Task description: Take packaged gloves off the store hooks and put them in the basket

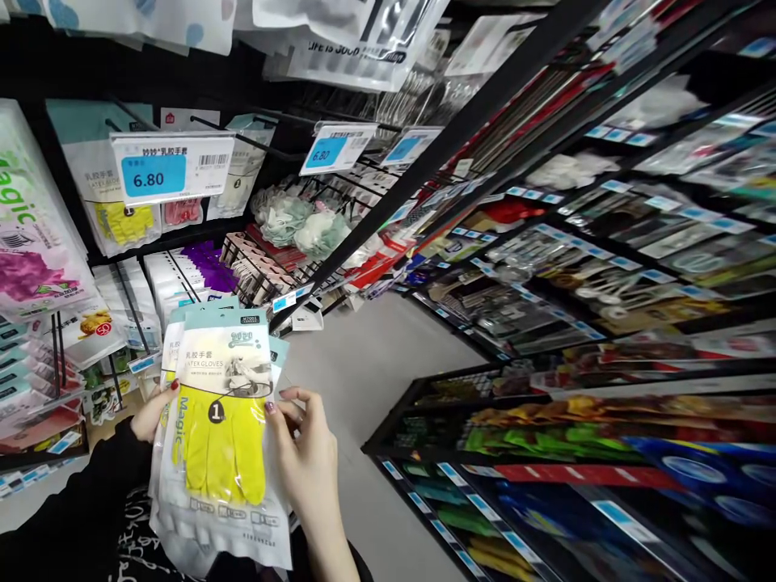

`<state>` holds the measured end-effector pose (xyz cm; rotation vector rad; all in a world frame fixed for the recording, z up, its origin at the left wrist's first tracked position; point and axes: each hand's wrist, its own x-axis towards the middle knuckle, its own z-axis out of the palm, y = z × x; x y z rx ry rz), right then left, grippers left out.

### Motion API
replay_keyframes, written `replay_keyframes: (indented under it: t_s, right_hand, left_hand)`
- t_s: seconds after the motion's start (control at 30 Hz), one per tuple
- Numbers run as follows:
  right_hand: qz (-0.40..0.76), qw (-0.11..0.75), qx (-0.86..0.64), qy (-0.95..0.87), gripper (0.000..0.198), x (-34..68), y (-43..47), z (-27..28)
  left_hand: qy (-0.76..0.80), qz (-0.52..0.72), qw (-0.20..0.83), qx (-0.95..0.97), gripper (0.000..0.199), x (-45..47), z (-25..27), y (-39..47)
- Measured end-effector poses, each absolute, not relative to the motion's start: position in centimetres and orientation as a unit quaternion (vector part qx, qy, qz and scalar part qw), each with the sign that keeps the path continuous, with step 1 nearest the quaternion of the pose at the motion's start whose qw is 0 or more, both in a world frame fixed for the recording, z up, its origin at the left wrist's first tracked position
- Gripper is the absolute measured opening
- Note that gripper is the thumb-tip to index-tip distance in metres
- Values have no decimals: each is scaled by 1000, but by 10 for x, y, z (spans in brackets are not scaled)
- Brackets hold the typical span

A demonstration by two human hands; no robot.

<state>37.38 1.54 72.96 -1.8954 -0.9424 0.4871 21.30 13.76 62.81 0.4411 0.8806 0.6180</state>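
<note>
A stack of packaged latex gloves [224, 453] is held up in front of my body, yellow gloves showing through the clear front pack under a teal and white header. My right hand [306, 444] grips its right edge, thumb on the front and fingers behind. On the left side, my left hand [154, 411] is closed around the stack's edge, mostly hidden behind the packs. Above them, a similar yellow glove pack [124, 222] hangs on a hook behind a 6.80 price tag [173, 168].
Pink glove packs [36, 267] hang at the left. Mesh bath puffs [303, 226] and purple items [209, 267] hang further along the shelf. A black upright post [388, 210] slants across. Grey floor [388, 356] runs between this shelf and stocked shelves [546, 477] on the right.
</note>
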Motion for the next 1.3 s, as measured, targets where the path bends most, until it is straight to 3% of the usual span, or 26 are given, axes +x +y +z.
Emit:
replay_keyframes:
  t_s: [0.1, 0.23, 0.3, 0.5, 0.63, 0.73, 0.83, 0.9, 1.17, 1.3]
  right_hand:
    - [280, 442, -774, -358, 29, 381, 19, 734]
    - [265, 358, -792, -418, 20, 386, 24, 739]
    - [231, 403, -782, -414, 19, 391, 22, 738]
    - [175, 709, -627, -270, 35, 417, 10, 735]
    - [232, 813, -485, -225, 36, 432, 6, 735]
    - [261, 848, -409, -213, 18, 436, 8, 730]
    - [216, 877, -362, -232, 54, 433, 14, 724]
    - [203, 892, -314, -252, 63, 429, 18, 724]
    - [212, 875, -385, -201, 51, 421, 29, 749]
    - [167, 869, -413, -214, 52, 425, 37, 751]
  left_hand:
    - [422, 295, 829, 217, 38, 215, 631, 137]
    - [410, 300, 831, 228, 46, 218, 634, 136]
    - [403, 303, 835, 220, 50, 218, 634, 137]
    - [408, 280, 845, 203, 48, 210, 626, 146]
    - [425, 258, 842, 209, 40, 209, 626, 148]
    - [456, 248, 828, 213, 40, 209, 633, 148]
    - [518, 213, 804, 199, 49, 208, 642, 152]
    - [545, 183, 802, 163, 53, 209, 647, 156]
    - [589, 143, 791, 88, 56, 214, 658, 155]
    - [569, 154, 803, 84, 76, 208, 645, 157]
